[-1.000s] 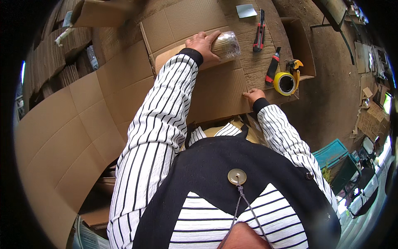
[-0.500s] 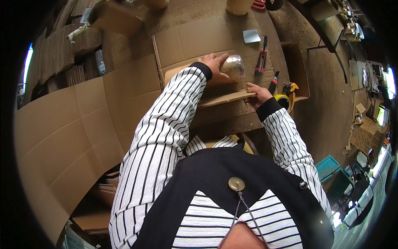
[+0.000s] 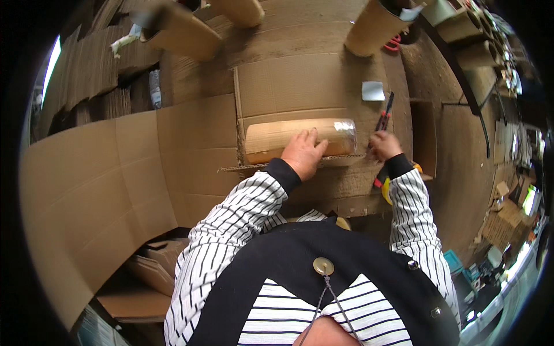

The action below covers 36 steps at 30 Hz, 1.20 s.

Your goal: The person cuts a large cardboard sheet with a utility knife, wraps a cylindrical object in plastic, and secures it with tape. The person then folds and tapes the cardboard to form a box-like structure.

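Observation:
A brown cardboard tube [image 3: 271, 134] lies crosswise on a creased cardboard sheet [image 3: 294, 81], with shiny clear plastic on its right end. My left hand [image 3: 304, 154] rests on the tube's near side, fingers spread, holding nothing. A narrow raised cardboard flap [image 3: 340, 159] runs along the near side of the tube. At the right, my right hand [image 3: 384, 146] has its fingers curled round the lower end of a red-and-black utility knife [image 3: 383, 120]. The knife's blade end points away from me; its lower handle is hidden by the hand.
Several cardboard tubes [image 3: 378, 26] stand at the far side. Red-handled scissors [image 3: 393, 42] and a white paper [image 3: 373, 91] lie to the right. Yellow tape [image 3: 386, 193] sits beside my right wrist. A large folded cardboard sheet [image 3: 92, 190] spreads leftward.
My right hand has left the cardboard flap and reached the utility knife. My left hand has slid back to the tube's near side. The view has shifted, so things sit lower.

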Tool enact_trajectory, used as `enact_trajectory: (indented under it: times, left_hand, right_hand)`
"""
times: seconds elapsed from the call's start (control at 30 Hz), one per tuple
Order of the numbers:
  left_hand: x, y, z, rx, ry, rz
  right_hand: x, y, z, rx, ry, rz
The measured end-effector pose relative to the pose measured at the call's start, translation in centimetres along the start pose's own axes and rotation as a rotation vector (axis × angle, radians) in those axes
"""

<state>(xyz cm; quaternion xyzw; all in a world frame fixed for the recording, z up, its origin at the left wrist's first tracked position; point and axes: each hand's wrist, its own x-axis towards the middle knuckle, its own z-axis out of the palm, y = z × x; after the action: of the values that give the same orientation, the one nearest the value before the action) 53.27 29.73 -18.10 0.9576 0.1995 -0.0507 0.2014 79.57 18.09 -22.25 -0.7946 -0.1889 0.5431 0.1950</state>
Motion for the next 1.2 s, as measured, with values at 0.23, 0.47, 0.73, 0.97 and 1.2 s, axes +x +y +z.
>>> enact_trajectory:
  times: [0.23,0.47,0.73,0.97,1.2]
  left_hand:
    - [0.3,-0.2,-0.2,-0.17,0.181,-0.012]
    - [-0.4,0.0,-0.5,-0.235,0.238,-0.085]
    - [-0.6,0.2,0.5,-0.178,0.336,-0.106]
    - [-0.2,-0.6,0.3,-0.188,0.161,-0.116]
    - [-1.3,-0.4,0.2,-0.205,0.166,-0.079]
  right_hand:
    - [11.6,-14.0,2.1,-0.705,0.313,-0.554]
    - [18.4,-20.6,7.2,-1.237,0.373,-0.428]
    - [16.4,-24.9,5.8,-1.263,0.262,-0.461]
    - [3.7,-19.9,3.9,-0.908,0.195,-0.957]
    - [-7.3,-9.9,7.0,-1.052,0.085,-0.964]
